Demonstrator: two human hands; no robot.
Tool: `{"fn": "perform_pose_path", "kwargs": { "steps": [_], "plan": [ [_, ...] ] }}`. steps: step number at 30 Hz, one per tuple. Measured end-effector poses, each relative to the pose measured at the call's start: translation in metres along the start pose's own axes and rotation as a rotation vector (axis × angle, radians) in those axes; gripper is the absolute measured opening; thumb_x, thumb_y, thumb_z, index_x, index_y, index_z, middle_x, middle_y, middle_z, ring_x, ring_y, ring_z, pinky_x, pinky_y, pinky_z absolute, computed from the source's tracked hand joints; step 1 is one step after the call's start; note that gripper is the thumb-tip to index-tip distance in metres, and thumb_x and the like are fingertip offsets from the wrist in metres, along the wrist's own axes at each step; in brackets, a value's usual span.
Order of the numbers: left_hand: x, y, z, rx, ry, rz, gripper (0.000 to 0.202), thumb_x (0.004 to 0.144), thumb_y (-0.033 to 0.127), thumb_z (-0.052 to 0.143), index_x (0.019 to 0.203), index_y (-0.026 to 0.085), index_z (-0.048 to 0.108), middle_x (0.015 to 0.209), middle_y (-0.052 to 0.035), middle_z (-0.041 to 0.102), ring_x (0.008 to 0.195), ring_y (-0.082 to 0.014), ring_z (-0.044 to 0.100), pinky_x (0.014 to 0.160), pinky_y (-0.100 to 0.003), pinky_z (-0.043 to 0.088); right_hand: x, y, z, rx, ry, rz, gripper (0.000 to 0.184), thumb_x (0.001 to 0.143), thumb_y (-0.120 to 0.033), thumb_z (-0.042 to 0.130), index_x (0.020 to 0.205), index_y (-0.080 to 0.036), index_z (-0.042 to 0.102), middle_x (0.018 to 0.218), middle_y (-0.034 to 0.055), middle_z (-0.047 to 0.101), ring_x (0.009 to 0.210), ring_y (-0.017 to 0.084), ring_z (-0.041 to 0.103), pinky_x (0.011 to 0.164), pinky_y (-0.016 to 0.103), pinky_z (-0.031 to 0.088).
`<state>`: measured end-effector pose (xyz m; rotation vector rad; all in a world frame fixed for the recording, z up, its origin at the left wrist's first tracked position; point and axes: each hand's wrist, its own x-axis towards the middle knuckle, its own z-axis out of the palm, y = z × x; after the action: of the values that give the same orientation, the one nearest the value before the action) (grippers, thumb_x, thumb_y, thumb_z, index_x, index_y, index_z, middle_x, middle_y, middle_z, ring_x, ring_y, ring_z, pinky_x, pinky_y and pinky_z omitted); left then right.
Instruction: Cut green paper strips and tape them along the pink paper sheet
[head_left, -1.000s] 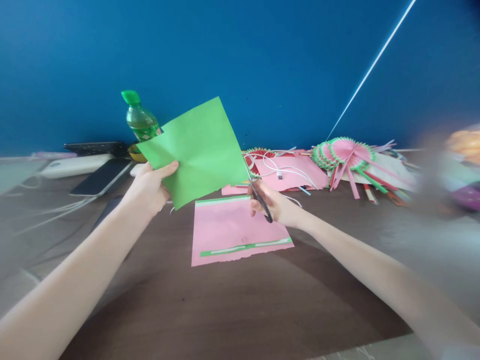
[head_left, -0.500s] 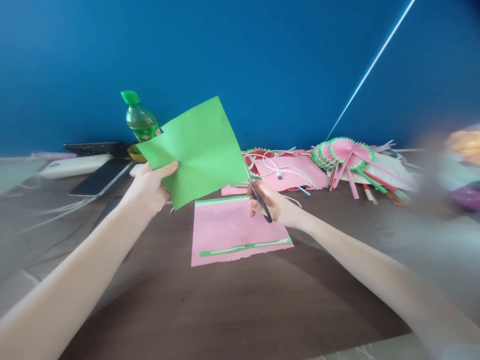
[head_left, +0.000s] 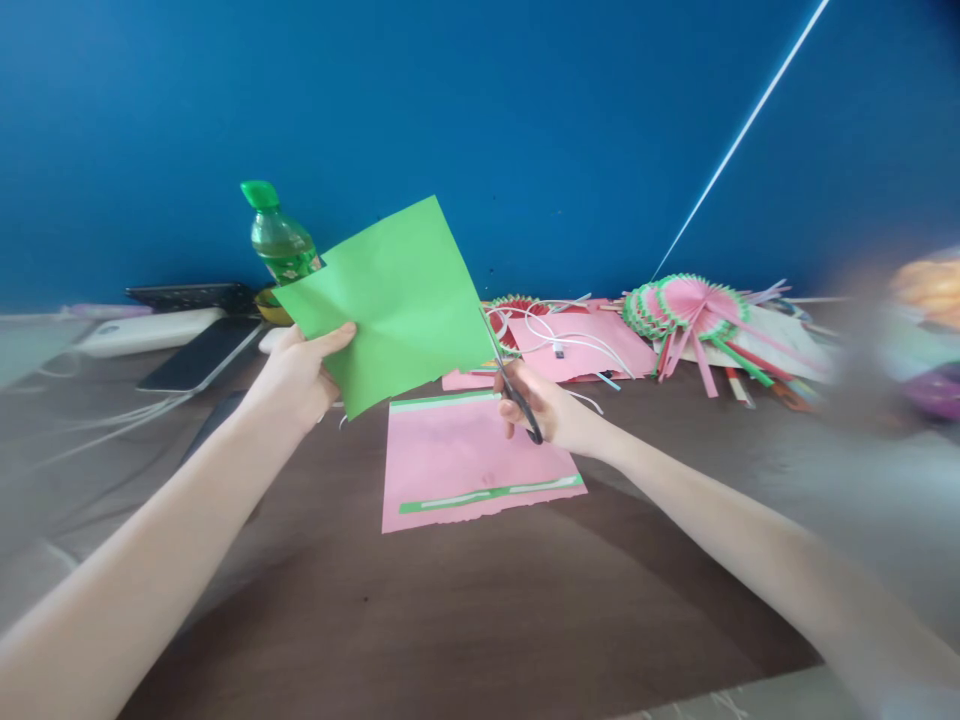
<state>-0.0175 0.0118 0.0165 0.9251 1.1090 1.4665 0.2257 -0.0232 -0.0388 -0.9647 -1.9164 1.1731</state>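
A sheet of green paper (head_left: 409, 300) is held up above the table, pinched at its left side by my left hand (head_left: 300, 375), thumb on the near face. My right hand (head_left: 551, 405) grips black-handled scissors (head_left: 517, 395) whose blades point up along the right edge of the green paper. Whether the blades touch the paper I cannot tell. Below both hands a pink sheet (head_left: 457, 450) lies on the table, with a green strip along its far edge and another green strip (head_left: 491, 494) bearing white pieces near its torn front edge.
Behind the hands stand a green-capped bottle (head_left: 281, 240) and more pink paper (head_left: 592, 340) under a white cable (head_left: 536, 325). Pleated pink-and-green paper fans (head_left: 694, 310) lie at the right. A dark phone (head_left: 199, 355) and a white device (head_left: 154, 332) rest at the left, before a blue wall (head_left: 480, 110).
Hardly anything differs. The green paper's right side has shifted very slightly, and both hands keep their hold in nearly the same place.
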Motion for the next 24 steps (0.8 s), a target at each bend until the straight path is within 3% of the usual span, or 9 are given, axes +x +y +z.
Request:
{"fn": "perform_pose_path", "kwargs": {
  "steps": [9,17,24],
  "plan": [
    [0.0027,-0.0021,-0.0016,-0.006,0.005,0.014,0.030,0.069,0.004,0.057,0.096,0.015,0.064,0.103,-0.0085,0.069,0.101,-0.0249,0.061,0.095,-0.051,0.040,-0.0008,0.0017,-0.0001,0.046,0.064,0.012,0.034,0.077,-0.045,0.059,0.090,-0.020,0.039,0.070,-0.0059,0.039,0.049,0.004,0.042,0.044,0.020,0.037],
    [0.0000,-0.0009,-0.0002,-0.020,-0.004,0.023,0.038,0.067,0.004,0.059,0.102,0.018,0.062,0.099,-0.0077,0.070,0.100,-0.0250,0.062,0.093,-0.046,0.046,-0.0004,0.0046,0.0002,0.080,0.111,0.002,0.036,0.073,-0.046,0.063,0.087,-0.020,0.042,0.070,-0.0055,0.041,0.046,0.003,0.039,0.040,0.019,0.035],
    [0.0027,-0.0035,-0.0016,-0.023,0.014,0.027,0.033,0.068,0.004,0.060,0.098,0.017,0.064,0.101,-0.0077,0.069,0.102,-0.0243,0.061,0.092,-0.046,0.046,-0.0005,0.0060,-0.0004,0.071,0.105,0.019,0.035,0.074,-0.045,0.063,0.087,-0.020,0.043,0.067,-0.0060,0.042,0.042,0.003,0.040,0.039,0.019,0.036]
  ]
}}
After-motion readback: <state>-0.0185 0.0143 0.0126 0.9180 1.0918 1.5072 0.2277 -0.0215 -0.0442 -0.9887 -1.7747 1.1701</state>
